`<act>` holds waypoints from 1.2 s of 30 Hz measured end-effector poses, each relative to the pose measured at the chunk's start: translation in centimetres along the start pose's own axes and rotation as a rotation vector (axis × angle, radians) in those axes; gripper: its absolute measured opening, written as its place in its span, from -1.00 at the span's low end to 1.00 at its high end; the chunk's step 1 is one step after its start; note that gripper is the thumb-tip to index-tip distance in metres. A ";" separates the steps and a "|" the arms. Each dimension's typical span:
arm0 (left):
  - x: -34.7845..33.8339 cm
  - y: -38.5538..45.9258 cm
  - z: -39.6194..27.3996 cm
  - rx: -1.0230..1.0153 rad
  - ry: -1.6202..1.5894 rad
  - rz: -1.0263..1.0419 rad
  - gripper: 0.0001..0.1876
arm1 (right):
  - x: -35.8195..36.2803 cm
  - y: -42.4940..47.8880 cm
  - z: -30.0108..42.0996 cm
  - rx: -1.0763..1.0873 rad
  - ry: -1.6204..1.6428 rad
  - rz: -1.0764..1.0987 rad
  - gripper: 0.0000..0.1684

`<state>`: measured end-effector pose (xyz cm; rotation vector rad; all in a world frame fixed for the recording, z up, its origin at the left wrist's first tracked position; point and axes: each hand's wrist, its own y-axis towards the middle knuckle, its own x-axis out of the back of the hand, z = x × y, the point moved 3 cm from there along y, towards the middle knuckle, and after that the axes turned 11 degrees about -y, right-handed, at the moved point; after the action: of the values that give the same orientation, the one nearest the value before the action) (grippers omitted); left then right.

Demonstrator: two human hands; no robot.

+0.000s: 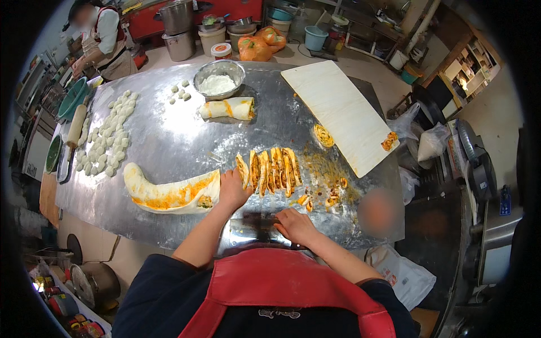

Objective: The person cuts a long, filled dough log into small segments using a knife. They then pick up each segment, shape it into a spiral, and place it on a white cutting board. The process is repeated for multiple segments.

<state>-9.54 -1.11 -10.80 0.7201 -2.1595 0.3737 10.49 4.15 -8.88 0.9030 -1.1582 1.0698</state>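
Note:
My left hand (234, 190) is between the cut end of a long filled dough roll (169, 192) and a leaning slice (242, 169), touching the slice. Whether its fingers grip the slice is hidden. Just right of it, several cut slices (274, 171) stand in a row, orange filling showing between the layers. My right hand (296, 226) is low over the table's near edge, thumb apart from the fingers, with nothing visible in it. Beside it lies a broad shiny metal blade (249, 230), partly hidden by my apron.
The floured metal table (169, 139) bears small dough pieces (105, 143), a rolling pin (77, 126), a flour bowl (219, 80), a shorter filled roll (228, 108), and a white board (338, 114). A coiled slice (323, 135) touches the board. Scraps (331, 198) lie right. Another person (103, 42) stands far left.

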 end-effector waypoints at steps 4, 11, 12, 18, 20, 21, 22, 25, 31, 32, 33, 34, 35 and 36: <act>-0.3 0.2 0.5 -0.099 0.013 -0.001 -0.44 | 0.8 1.5 0.2 -0.037 0.058 -0.003 -0.74; 0.3 1.3 2.9 0.122 -0.440 0.137 -0.71 | 2.4 5.5 -0.6 -0.034 0.125 -0.058 -0.71; 1.7 0.8 2.1 0.272 -0.679 0.224 -0.76 | 3.0 6.0 -0.6 -0.032 0.143 -0.087 -0.61; 5.1 -2.4 -0.9 0.393 -1.321 0.602 -0.72 | 4.4 9.2 0.9 0.285 0.351 -0.327 -0.49; 5.4 -2.6 -1.7 0.319 -1.207 0.715 -0.69 | 3.5 9.0 0.8 0.226 0.405 -0.094 -0.52; 5.4 -2.6 -1.9 0.283 -1.150 0.768 -0.68 | 2.9 8.9 0.8 0.198 0.428 0.024 -0.53; 5.2 -2.1 -1.7 0.252 -0.949 0.833 -0.68 | 2.6 8.4 0.7 0.139 0.415 -0.023 -0.66; 4.5 -1.0 -3.4 0.086 -0.723 0.697 -0.68 | 0.6 5.8 0.5 -0.417 1.257 0.520 -0.76; 1.6 -1.0 -2.8 -0.184 -0.258 0.081 -0.71 | -2.8 2.3 0.0 -0.574 1.511 0.625 -0.69; 1.5 -1.9 -2.3 -0.046 -0.233 0.132 -0.73 | -2.1 2.3 -0.7 -0.537 1.359 0.620 -0.71; 1.4 -2.9 -1.7 0.090 -0.207 0.182 -0.74 | -1.4 2.4 -1.2 -0.499 1.207 0.609 -0.73; 1.0 -4.3 -1.1 0.097 -0.207 0.150 -0.75 | -1.0 3.2 -2.0 -0.279 0.618 0.313 -0.75; 0.3 -5.7 -0.8 0.083 -0.211 0.116 -0.76 | -0.9 3.5 -2.1 -0.130 0.508 0.160 -0.73; -0.2 -7.0 -0.4 0.072 -0.214 0.078 -0.76 | -0.2 4.0 -1.8 0.022 0.396 0.010 -0.70</act>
<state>-4.90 -6.36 -10.54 0.7464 -2.3917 0.4340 7.11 6.90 -9.38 0.6632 -0.8230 1.2065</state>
